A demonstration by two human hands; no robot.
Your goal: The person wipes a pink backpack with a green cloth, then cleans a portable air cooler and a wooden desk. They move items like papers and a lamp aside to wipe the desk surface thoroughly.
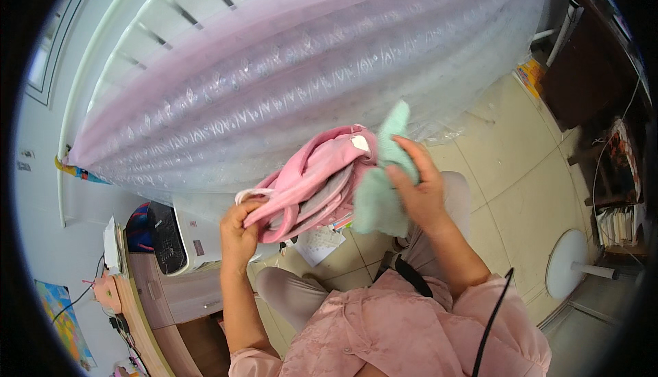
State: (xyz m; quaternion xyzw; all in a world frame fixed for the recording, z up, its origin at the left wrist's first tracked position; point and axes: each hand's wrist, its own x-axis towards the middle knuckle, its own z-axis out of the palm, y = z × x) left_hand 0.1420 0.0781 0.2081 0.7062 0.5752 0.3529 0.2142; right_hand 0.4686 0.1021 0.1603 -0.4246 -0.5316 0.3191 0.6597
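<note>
Fingers (241,214) of the left hand (236,234) clenched on a loop/strap end of the pink garment (312,178); fingers (417,160) of the right hand (419,195) curled round the mint green cloth (380,188), pinching it vs. the garment's upper right end; both held up in mid-air, in front of the chest, above the lap and tiled floor (507,171); garment bunched, long axis diagonal, lower left at left hand to upper right; small white label patch (360,143) sits near its upper right end; grey lining shows in the fold; green cloth hangs roughly vertical, top corner pointing up, touching garment's right side; behind: sheer pink curtain (288,82) across the window; white printer (181,236) on wood desk (147,308) at left; white paper sheet (321,245) on floor below garment, print too small to tell; yellow-orange pkg (531,75) at curtain's right edge by dark cabinet; white fan base (572,264) at right.
</note>
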